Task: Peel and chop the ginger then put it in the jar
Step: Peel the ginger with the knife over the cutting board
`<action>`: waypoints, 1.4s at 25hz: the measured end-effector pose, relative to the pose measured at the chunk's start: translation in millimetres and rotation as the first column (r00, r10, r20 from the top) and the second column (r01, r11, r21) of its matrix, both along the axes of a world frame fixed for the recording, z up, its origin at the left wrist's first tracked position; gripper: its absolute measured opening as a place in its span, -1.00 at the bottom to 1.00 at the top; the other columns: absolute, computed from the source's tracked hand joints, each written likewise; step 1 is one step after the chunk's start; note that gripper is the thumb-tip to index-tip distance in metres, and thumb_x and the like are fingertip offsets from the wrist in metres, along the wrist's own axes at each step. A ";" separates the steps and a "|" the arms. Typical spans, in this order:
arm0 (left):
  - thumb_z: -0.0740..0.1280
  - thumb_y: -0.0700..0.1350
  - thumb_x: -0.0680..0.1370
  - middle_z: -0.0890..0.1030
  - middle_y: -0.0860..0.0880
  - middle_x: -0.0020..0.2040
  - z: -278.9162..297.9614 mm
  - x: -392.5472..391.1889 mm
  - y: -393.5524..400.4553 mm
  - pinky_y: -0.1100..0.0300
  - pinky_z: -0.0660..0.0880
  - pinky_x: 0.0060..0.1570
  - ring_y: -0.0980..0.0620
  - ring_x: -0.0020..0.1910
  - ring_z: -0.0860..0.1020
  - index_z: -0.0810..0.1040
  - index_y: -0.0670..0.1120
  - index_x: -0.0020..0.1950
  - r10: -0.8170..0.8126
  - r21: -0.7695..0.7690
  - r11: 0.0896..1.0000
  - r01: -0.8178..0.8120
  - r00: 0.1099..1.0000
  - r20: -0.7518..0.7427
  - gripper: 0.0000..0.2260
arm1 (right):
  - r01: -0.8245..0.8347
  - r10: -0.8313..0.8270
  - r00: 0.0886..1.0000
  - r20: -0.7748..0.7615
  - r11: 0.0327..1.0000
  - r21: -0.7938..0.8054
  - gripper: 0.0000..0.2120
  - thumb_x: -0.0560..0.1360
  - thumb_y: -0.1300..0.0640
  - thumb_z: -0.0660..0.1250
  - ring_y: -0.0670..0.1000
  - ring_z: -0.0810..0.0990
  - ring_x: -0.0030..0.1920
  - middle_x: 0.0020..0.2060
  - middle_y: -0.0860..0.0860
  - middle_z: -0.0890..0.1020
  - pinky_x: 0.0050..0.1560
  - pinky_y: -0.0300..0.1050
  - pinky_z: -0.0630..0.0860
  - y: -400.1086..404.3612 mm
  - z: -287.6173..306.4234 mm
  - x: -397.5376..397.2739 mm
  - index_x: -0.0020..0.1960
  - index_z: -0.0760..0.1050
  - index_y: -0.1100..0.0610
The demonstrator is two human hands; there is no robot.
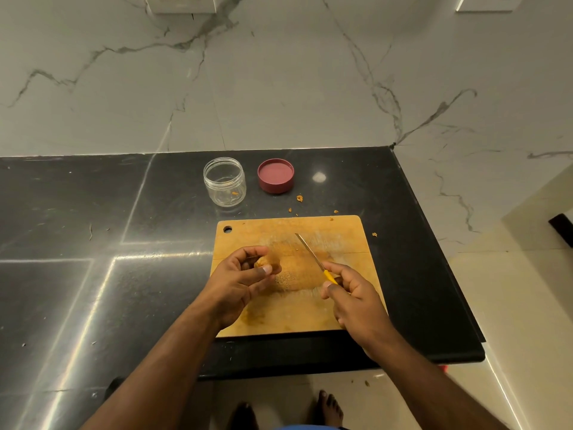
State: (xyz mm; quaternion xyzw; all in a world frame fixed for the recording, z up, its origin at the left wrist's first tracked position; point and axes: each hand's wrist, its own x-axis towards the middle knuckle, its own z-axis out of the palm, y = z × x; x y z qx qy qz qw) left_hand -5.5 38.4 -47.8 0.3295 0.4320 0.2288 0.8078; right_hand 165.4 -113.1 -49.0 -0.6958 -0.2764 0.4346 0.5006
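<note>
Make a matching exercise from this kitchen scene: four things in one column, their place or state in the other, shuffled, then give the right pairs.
Things:
1. jar
2. lid
3. knife
4. ginger

Places or states:
A. held in the right hand, blade pointing away over the cutting board
B. lying upside down on the black counter
C. pinched in the left hand
D. open, standing left of the lid

Pairs: 1-D, 2-B, 3-A, 4-C

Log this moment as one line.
left hand: holds ginger | right hand: holds knife | jar: open | over board
</note>
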 end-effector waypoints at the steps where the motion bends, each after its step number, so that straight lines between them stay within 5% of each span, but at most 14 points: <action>1: 0.35 -0.41 0.52 0.64 -0.21 0.18 0.3 0.1 -0.3 0.04 0.64 0.07 -0.17 0.14 0.66 0.56 -0.18 0.24 -0.012 0.030 0.999 0.012 1.000 -0.021 -0.68 | -0.001 0.001 1.000 -0.026 1.000 0.009 -0.67 0.64 0.17 0.24 -0.11 0.33 -0.48 -0.15 0.04 0.64 -0.48 -0.23 0.32 -0.4 1.9 -2.0 0.33 0.46 -0.13; 5: 0.38 -0.40 0.51 0.65 -0.21 0.16 1.9 2.1 -0.5 0.09 0.63 0.02 -0.15 0.12 0.66 0.58 -0.18 0.22 0.009 0.070 0.998 -0.005 0.999 -0.052 -0.69 | -0.011 0.015 0.989 -0.148 1.000 0.028 -0.67 0.66 0.19 0.17 -0.06 0.30 -0.50 -0.20 0.09 0.64 -0.51 -0.20 0.28 -0.8 8.9 -12.2 0.34 0.44 -0.12; 9: 0.40 -0.35 0.46 0.66 -0.24 0.13 6.2 2.6 -1.8 0.16 0.66 -0.09 -0.21 0.13 0.65 0.54 -0.22 0.22 0.070 -0.065 0.996 -0.063 0.992 0.102 -0.67 | -0.011 0.032 0.950 -0.312 0.998 0.069 -0.67 0.66 0.18 0.18 -0.05 0.26 -0.51 -0.22 0.11 0.61 -0.51 -0.21 0.20 0.6 17.3 -21.5 0.33 0.46 -0.14; 14: 0.34 -0.35 0.48 0.64 -0.26 0.17 11.9 2.0 -6.6 0.16 0.64 0.02 -0.19 0.15 0.65 0.51 -0.26 0.27 0.080 -0.097 0.994 -0.060 0.973 0.215 -0.65 | -0.016 0.058 0.916 -0.397 0.994 0.108 -0.67 0.66 0.19 0.18 -0.05 0.23 -0.53 -0.24 0.13 0.56 -0.47 -0.17 0.13 2.6 25.2 -29.1 0.34 0.49 -0.08; 35: 0.34 -0.35 0.45 0.64 -0.29 0.15 36.6 4.5 -12.6 0.20 0.66 -0.12 -0.16 0.07 0.67 0.57 -0.30 0.21 0.079 -0.168 0.985 -0.040 0.968 0.237 -0.68 | -0.150 0.208 0.927 -0.311 0.968 0.200 -0.63 0.66 0.24 0.16 -0.05 0.17 -0.54 -0.33 0.11 0.47 -0.54 -0.22 0.12 -0.8 36.3 -15.4 0.36 0.50 -0.08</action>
